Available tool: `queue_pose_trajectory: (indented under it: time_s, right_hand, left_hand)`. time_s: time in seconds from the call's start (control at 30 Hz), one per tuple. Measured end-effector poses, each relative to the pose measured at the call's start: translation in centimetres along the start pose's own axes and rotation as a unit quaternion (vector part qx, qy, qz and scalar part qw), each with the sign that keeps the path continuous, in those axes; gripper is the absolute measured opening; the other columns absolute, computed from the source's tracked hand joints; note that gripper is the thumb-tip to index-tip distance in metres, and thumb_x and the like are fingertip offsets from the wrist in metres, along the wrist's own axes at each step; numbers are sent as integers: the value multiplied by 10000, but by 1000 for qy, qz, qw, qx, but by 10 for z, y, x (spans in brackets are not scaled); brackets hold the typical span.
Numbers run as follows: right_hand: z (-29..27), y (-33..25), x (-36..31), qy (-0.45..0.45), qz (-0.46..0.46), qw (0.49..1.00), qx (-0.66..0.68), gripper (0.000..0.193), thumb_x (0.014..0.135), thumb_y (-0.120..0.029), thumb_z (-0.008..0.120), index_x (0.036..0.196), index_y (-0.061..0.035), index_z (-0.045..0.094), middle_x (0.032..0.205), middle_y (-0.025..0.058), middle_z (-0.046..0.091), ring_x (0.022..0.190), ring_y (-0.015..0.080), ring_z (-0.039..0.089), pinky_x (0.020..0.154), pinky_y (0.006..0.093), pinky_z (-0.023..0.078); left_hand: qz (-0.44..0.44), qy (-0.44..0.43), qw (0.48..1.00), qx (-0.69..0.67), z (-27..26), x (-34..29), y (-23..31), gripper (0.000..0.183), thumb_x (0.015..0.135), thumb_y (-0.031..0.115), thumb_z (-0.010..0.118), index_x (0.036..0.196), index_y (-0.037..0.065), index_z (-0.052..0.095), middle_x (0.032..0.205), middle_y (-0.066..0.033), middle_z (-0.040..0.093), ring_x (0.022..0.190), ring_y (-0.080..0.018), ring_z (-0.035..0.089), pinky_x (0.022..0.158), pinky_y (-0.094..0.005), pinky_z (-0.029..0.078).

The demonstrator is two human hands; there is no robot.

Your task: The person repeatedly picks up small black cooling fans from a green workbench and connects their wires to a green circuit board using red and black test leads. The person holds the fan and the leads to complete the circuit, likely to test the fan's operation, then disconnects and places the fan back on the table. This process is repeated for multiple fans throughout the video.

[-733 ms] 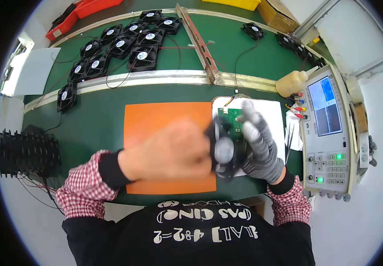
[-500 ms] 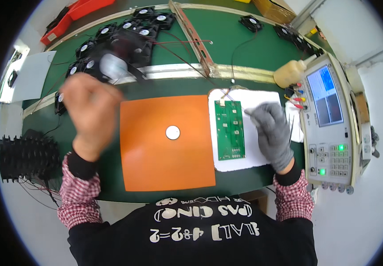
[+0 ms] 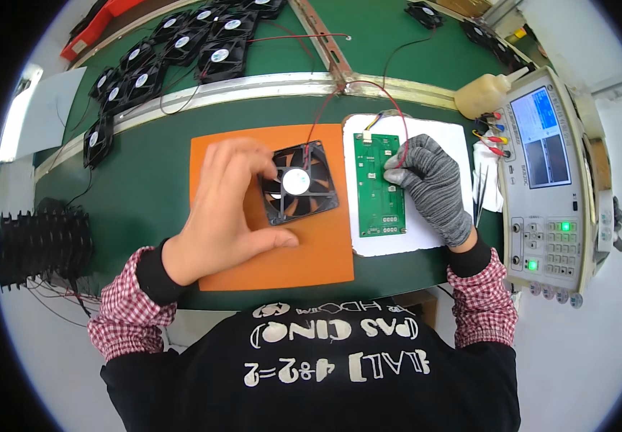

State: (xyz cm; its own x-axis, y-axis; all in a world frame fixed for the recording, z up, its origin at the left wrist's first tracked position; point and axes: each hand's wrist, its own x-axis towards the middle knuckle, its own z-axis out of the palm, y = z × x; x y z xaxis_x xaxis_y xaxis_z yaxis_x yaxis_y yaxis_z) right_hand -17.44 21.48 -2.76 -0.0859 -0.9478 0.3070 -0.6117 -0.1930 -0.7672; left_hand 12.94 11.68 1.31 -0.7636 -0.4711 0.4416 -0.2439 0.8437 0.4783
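Observation:
A square black cooling fan (image 3: pixel 318 205) with a white round label lies on the orange mat (image 3: pixel 304 266). My bare left hand (image 3: pixel 228 209) is beside its left edge, thumb and fingers apart; the fingertips are at the frame's upper left corner, and I cannot tell whether they touch it. From the fan, a red wire (image 3: pixel 360 82) loops up and over to my right hand (image 3: pixel 426 176), which wears a grey glove. Its thumb and forefinger pinch the wire over the right side of a green circuit board (image 3: pixel 368 209); the wire's end is hidden. The board rests on a white pad (image 3: pixel 415 241).
Several black fans (image 3: pixel 181 43) with wires lie at the back left, behind a metal rail (image 3: pixel 253 88). A stack of black fans (image 3: pixel 41 245) stands at the far left. At the right are a tester with a screen (image 3: pixel 541 187), a yellowish bottle (image 3: pixel 482 96) and tweezers (image 3: pixel 480 194).
The fan, blurred in the air at the back left before, now lies on the orange mat. My left hand has come right and closer; my right hand has taken hold of the red wire.

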Motion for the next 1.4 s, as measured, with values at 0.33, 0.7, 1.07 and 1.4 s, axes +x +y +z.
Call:
queue_pose_trajectory:
  time_s: [0.33, 0.7, 1.07, 1.4]
  right_hand:
    - [0, 14, 0, -4, -25, 1000, -2, 162, 725, -79, 778, 852, -36, 687, 884, 99, 611, 868, 268, 618, 795, 366, 510]
    - [2, 4, 5, -13, -36, 999, 14, 155, 737, -55, 764, 808, -23, 631, 851, 92, 573, 833, 263, 600, 784, 362, 510]
    - [-3, 10, 0, 6, -58, 998, -25, 168, 722, -75, 772, 804, -31, 632, 836, 94, 569, 810, 283, 594, 761, 373, 508]
    - [0, 11, -2, 23, -85, 992, -90, 159, 742, -100, 764, 852, -47, 662, 866, 100, 631, 807, 286, 635, 739, 374, 523]
  left_hand:
    - [51, -21, 993, 107, 10, 21, 23, 947, 561, 291, 898, 1359, 7, 473, 1247, -159, 540, 1147, -350, 500, 991, -450, 368]
    - [-18, -91, 814, -574, -56, 5, 52, 275, 849, 219, 691, 860, -45, 613, 772, -156, 651, 687, -225, 632, 603, -351, 481]
    - [-64, 122, 968, -208, -35, -8, 51, 272, 836, 137, 681, 1014, -44, 584, 996, -142, 635, 803, -225, 630, 728, -341, 508]
    - [300, 153, 926, 169, -12, 115, 33, 924, 696, 501, 806, 1310, -116, 496, 1309, -283, 555, 1199, -432, 559, 1020, -478, 439]
